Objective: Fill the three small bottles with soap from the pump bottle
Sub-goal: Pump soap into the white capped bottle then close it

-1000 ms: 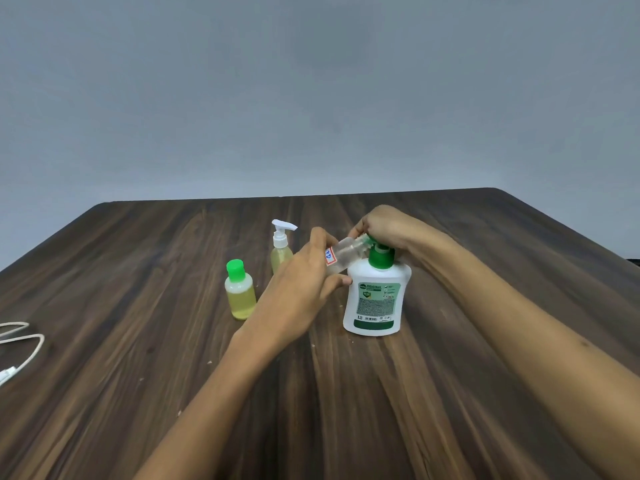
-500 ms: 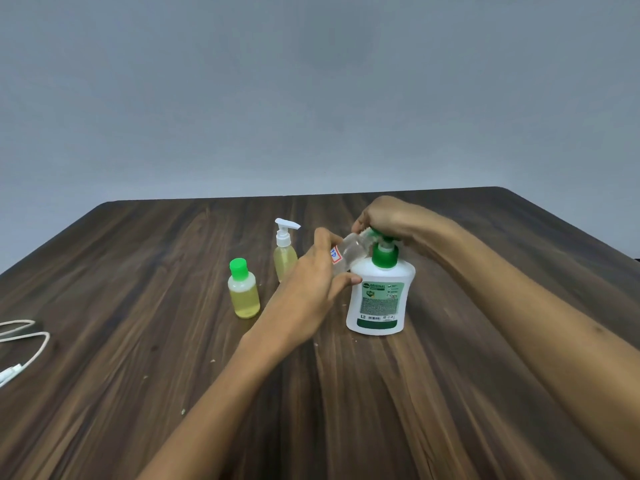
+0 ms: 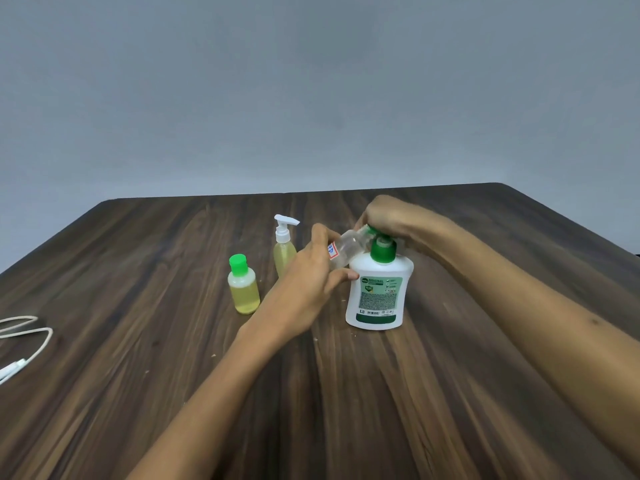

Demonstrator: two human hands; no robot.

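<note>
A white pump bottle (image 3: 377, 292) with a green collar and green label stands on the wooden table (image 3: 138, 358). My right hand (image 3: 386, 216) is curled over its green pump head. My left hand (image 3: 311, 282) holds a small clear bottle (image 3: 348, 247) tilted, its mouth up against the pump's nozzle. A small bottle with a green cap (image 3: 242, 284), holding yellow soap, stands to the left. Behind it stands a small bottle with a white pump top (image 3: 284, 245), also with yellow soap.
A white cable (image 3: 26, 341) lies at the table's left edge. The table's far edge meets a plain grey wall. Small crumbs dot the wood near the pump bottle.
The pump head has come up a little under my right hand. The clear bottle stays at the nozzle, and the view has shifted slightly.
</note>
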